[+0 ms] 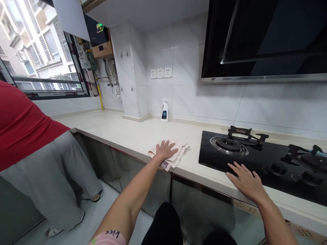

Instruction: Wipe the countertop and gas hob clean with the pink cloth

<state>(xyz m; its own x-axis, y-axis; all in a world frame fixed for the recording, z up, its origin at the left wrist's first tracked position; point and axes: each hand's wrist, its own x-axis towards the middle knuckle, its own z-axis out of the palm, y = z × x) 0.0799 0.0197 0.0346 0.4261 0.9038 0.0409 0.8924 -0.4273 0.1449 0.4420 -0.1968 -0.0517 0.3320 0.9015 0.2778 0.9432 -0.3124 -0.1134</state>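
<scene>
Cloth (181, 153) lies rumpled near the front edge of the surface (122, 131), under the left hand (165, 150), its fingers spread wide, probably to press evenly. The right hand (245, 182), also splayed, sits at the cooktop's (260, 157) front edge, perhaps for balance.

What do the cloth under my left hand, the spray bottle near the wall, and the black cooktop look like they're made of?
Cloth: matte, soft fabric, perhaps cotton, judging by its limp folds. Spray bottle: likely smooth plastic, from its white, moulded-looking shape. Cooktop: polished, probably glass, given its dark sheen, though coated metal is possible.
</scene>
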